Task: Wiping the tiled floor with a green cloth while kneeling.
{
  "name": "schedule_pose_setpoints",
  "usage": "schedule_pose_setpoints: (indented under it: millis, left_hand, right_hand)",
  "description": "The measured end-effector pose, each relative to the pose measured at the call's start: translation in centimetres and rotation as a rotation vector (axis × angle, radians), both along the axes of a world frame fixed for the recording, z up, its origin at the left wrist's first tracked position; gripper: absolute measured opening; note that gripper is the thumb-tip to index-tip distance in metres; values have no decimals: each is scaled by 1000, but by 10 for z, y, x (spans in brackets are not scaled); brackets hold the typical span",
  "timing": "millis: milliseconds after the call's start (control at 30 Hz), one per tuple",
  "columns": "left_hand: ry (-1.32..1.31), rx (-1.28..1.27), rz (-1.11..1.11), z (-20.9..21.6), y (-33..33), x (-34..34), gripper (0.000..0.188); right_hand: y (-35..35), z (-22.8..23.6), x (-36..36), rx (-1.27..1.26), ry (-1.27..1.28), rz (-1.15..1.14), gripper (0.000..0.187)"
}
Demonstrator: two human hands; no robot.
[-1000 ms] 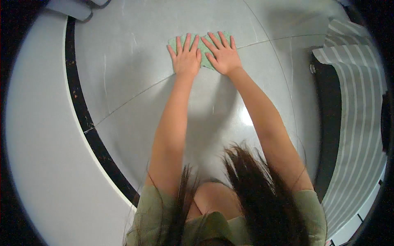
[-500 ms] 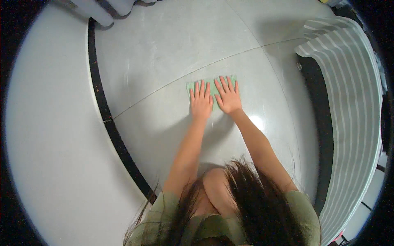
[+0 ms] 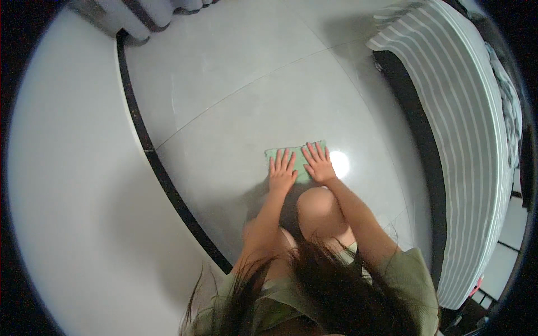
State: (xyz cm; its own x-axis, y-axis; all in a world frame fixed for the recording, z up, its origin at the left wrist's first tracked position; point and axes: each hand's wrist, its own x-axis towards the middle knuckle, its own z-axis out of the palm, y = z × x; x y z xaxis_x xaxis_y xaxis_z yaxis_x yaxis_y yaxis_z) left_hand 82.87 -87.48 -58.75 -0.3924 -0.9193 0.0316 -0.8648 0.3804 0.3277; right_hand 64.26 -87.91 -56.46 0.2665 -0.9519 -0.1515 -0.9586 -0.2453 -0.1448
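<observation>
On my head feed, a thin, pale green, rectangular cloth [image 3: 301, 163] lies flat near the dial's centre, on the glossy light-grey tiled floor [image 3: 235, 129]. I note the left hand [image 3: 283, 173] palm down over its 8 o'clock side, the right hand [image 3: 319, 164] over its 4 o'clock side; both unclenched, fingers spread. A bed with a grey-and-white striped sheet [image 3: 468, 106] stands at 2 to 4 o'clock.

1 head-worn fisheye view, facing down toward floor [image 3: 241, 120].
</observation>
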Motion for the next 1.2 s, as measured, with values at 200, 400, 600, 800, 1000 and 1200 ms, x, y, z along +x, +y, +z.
schedule_pose_setpoints:
  millis: [200,400,600,800,1000,1200]
  left_hand:
    - [79,66,-238,-51,-11,12,70]
    - [83,-11,-310,-54,-45,23,69]
    - [18,44,-387,33,-43,39,68]
    - [45,-17,-475,67,-112,23,60]
    - [6,-177,-394,69,-186,-26,52]
    - [-63,-213,-317,67,-178,-21,50]
  right_hand:
    - [20,-41,17,107,-38,-270,61]
    - [-15,-53,24,122,39,-294,62]
    - [-2,15,32,192,-30,-309,65]
    - [-32,46,29,34,-67,-376,65]
    - [-110,39,-4,-239,-24,-436,57]
    - [-108,31,17,-301,-50,-479,53]
